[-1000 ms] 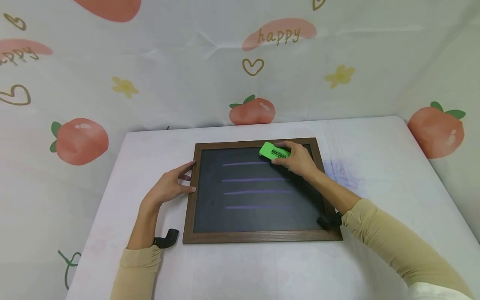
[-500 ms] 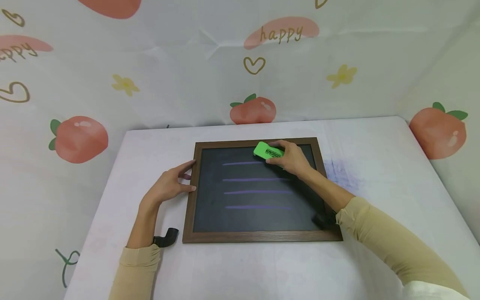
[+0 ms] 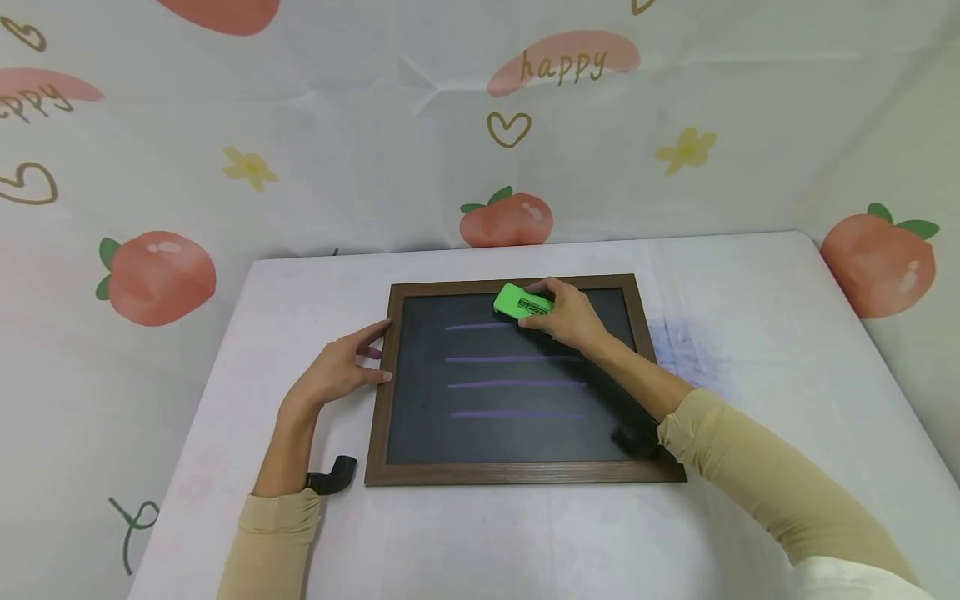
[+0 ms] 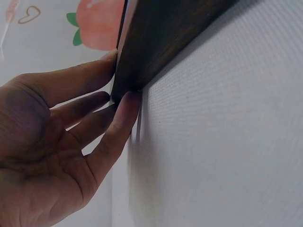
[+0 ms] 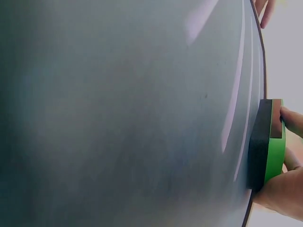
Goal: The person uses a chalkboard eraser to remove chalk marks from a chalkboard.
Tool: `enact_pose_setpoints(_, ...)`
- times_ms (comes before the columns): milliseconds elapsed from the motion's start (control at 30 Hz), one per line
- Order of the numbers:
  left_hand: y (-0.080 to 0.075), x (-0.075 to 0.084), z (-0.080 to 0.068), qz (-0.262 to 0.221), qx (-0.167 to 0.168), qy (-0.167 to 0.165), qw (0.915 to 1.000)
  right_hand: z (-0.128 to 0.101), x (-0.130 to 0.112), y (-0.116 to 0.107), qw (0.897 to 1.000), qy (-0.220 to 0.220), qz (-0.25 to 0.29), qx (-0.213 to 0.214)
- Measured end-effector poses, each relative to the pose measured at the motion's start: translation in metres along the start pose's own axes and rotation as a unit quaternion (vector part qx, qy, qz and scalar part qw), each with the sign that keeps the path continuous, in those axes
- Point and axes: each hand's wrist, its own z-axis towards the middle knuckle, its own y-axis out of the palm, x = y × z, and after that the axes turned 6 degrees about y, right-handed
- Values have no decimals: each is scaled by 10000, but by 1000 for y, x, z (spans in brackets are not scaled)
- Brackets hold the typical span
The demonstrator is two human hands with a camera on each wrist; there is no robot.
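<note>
A brown-framed blackboard lies on the table with several purple chalk-like lines across it. My right hand pinches a green board eraser between thumb and fingers near the board's top edge. In the right wrist view, the dark pad of the eraser faces the board surface. The eraser and hand overlap the right end of the top line. At the board's left side, my left hand touches the frame with spread, mostly straight fingers. The left wrist view shows these fingertips against the frame's outer edge.
A white cloth-covered table surrounds the board, with a blue-purple smudge to its right. Behind rises a white backdrop printed with fruit and hearts. Black wrist-worn devices sit on both forearms.
My right hand has slid left along the board's upper part, carrying the green board eraser with it. My left hand has stayed at the frame's left edge.
</note>
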Motion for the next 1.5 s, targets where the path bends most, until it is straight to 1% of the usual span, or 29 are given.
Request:
enact_pose_setpoints(367, -1, -1, 1, -15, -19, -48, 10000, 4, -9, 10, 9999, -18, 64, -107)
enact_pose_setpoints(667, 0, 0, 0, -117, 12, -47, 9999, 6, -19, 22, 9998, -103, 146, -62)
enact_pose_setpoints(967, 0, 2, 0, -118, 21, -31, 9999, 6, -17, 25, 9997, -135, 220, -21)
enact_pose_setpoints(1267, 0, 3, 1, -162, -4, -17, 9999, 9, -25, 32, 9996, -240, 78, -102)
enact_pose_setpoints(1500, -1, 3, 2, -125, -17, -109, 9999, 11, -33, 41, 9997, -220, -22, -101)
